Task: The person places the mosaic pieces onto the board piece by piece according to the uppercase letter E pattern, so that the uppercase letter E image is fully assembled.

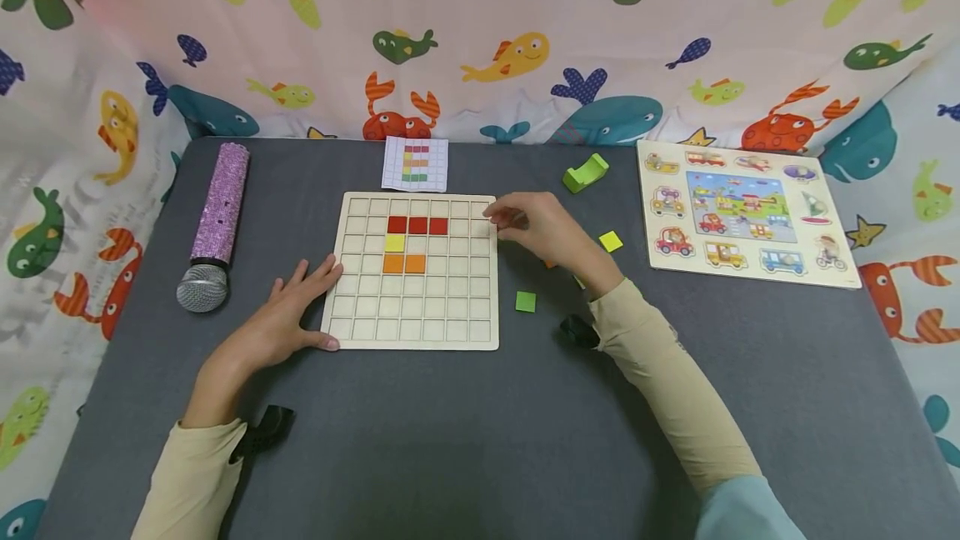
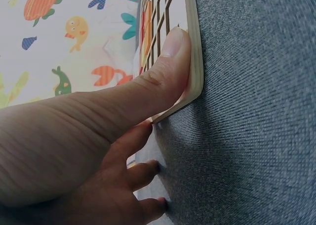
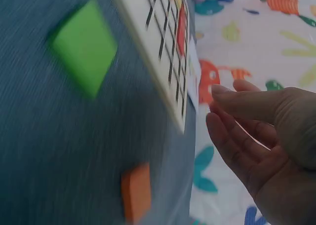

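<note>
A pale wooden grid board (image 1: 457, 307) lies on the table. On it sit a row of red tiles (image 1: 417, 226), one yellow tile (image 1: 394, 243) and two orange tiles (image 1: 404, 263). My left hand (image 1: 281, 323) rests at the board's left side, fingers spread and straight; its thumb (image 2: 165, 62) touches the near-left corner. By the upper right edge of the board is my right hand (image 1: 536, 223), raised with loosely bent fingers and nothing visible between them. Loose tiles lie below it: a green tile (image 3: 85, 47) and an orange tile (image 3: 137, 193).
A card with a coloured pattern (image 1: 415, 164) lies behind the board. Rightward are a loose yellow tile (image 1: 611, 241), a green curved block (image 1: 585, 173) and a vehicle picture puzzle (image 1: 750, 211). A glittery purple microphone (image 1: 217, 215) lies at left. A sea-animal curtain (image 1: 465, 7) backs the table.
</note>
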Demonstrator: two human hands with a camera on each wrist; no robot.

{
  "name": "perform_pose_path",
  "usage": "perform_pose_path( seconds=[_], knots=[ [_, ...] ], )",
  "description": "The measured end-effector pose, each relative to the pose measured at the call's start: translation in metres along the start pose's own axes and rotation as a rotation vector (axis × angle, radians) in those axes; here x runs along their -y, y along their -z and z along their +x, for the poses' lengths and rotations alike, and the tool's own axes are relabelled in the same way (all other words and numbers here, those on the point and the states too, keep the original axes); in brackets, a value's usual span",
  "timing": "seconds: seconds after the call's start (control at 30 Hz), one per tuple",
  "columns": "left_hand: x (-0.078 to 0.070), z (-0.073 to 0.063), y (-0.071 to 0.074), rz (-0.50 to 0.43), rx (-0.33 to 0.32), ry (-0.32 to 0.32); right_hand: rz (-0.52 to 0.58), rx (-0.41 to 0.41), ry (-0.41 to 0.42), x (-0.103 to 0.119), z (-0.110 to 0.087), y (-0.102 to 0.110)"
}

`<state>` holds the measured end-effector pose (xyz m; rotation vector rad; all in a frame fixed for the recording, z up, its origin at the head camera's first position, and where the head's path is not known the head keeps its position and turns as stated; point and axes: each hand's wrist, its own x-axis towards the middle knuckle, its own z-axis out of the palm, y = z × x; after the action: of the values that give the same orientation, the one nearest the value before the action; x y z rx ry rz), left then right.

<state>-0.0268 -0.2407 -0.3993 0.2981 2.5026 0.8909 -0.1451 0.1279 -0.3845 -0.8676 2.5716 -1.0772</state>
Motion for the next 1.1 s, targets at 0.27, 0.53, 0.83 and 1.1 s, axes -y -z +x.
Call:
perform_pose_path(
  seconds=[0.27, 0.53, 0.83, 1.1],
  knots=[
    [-0.001, 0.0, 0.001, 0.0, 0.001, 0.01, -0.014, 0.087, -0.104, -0.026, -0.032, 0.023],
    [-0.002, -0.001, 0.001, -0.003, -0.001, -0.007, -0.038, 0.142, -0.108, -0.041, -0.048, 0.029],
    [-0.002, -0.001, 0.002, -0.003, 0.0, -0.007, -0.062, 0.111, -0.111, -0.042, -0.051, 0.026],
    [0.0, -0.001, 0.001, -0.004, -0.002, -0.004, -0.037, 0.077, -0.096, -0.034, -0.047, 0.025]
  ],
)
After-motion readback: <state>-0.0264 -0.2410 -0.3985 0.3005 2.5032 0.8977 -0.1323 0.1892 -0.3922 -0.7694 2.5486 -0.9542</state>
